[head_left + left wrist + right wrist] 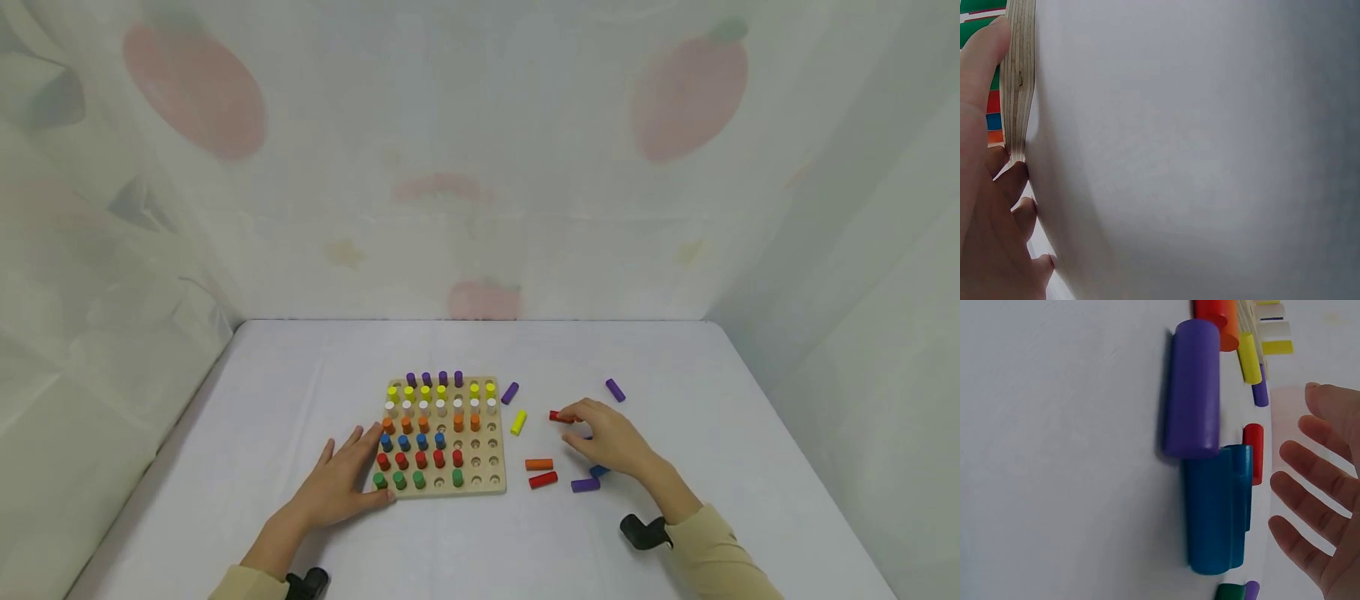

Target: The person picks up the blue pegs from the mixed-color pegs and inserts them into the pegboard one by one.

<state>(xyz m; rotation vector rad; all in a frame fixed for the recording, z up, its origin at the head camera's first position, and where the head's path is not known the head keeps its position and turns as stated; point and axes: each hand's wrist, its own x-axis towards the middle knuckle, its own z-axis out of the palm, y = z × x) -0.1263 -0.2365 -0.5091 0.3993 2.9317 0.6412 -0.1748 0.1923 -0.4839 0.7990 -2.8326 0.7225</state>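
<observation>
A wooden pegboard (484,468) lies on the table, its rows filled partly with purple, yellow, white, orange, blue, red and green pegs. My left hand (337,483) rests against its left side with fingers spread; the thumb (991,50) touches the near corner. Over the loose pegs on the right hovers my right hand (611,437), fingers apart and nothing held. Its fingertips are closest to a red peg (557,416). Blue pegs (1210,512) lie under that hand, partly hidden in the head view. Nearer me is a purple peg (585,485).
Between board and right hand lie a yellow peg (518,422), another purple peg (510,392), an orange peg (538,464) and a second red peg (543,480). Farther right is one more purple peg (615,390). A patterned curtain (480,250) hangs behind the white table (300,367).
</observation>
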